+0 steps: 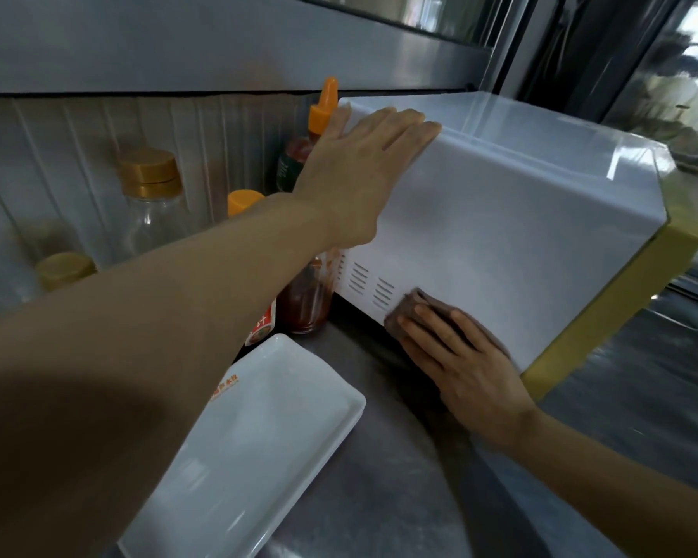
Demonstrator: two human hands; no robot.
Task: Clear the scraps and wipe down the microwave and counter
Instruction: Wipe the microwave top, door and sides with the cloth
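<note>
- Your right hand (460, 356) has no closed grip, just flat fingers pressing the brown cloth (410, 312) low on the microwave (500, 235) side, beside the vents (369, 285).
- Left hand (359, 167) lies open, bracing the top edge. Probably keep that so it doesn't slide.
- Not much room: sauce bottle (311, 292) and white tray (258, 436) sit close on the counter (379, 497).

Soft daylight enters from the upper-right window (694, 54); glare streaks the microwave (520, 203) top; motion blur and wide-angle bending throughout.
</note>
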